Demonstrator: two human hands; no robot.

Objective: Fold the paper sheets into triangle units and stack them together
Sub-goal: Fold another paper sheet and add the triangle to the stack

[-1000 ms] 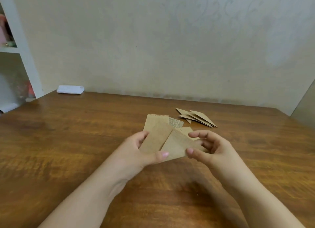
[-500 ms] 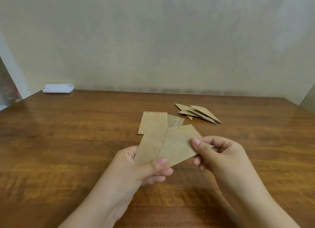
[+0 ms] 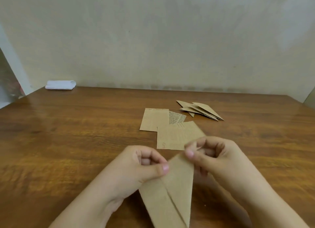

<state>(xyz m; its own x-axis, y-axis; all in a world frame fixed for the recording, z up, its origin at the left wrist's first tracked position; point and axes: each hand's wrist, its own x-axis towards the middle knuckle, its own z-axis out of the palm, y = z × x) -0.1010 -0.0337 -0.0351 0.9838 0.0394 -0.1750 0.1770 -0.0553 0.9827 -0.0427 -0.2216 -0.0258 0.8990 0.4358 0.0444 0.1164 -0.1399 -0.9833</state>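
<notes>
Since a moment ago both hands dropped lower. Left hand and right hand pinch one folded sheet, apex up, long axis vertical, lower centre. Three loose sheets lie above; triangle pile uncountable.

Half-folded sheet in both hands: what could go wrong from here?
1. The folded sheet is held in the air, pinched only near its tip by the left hand and right hand, so the flaps may slip out of line and crease crooked.
2. The loose flat sheets lie just beyond the knuckles; a forward move could scatter them toward the finished triangles.
</notes>
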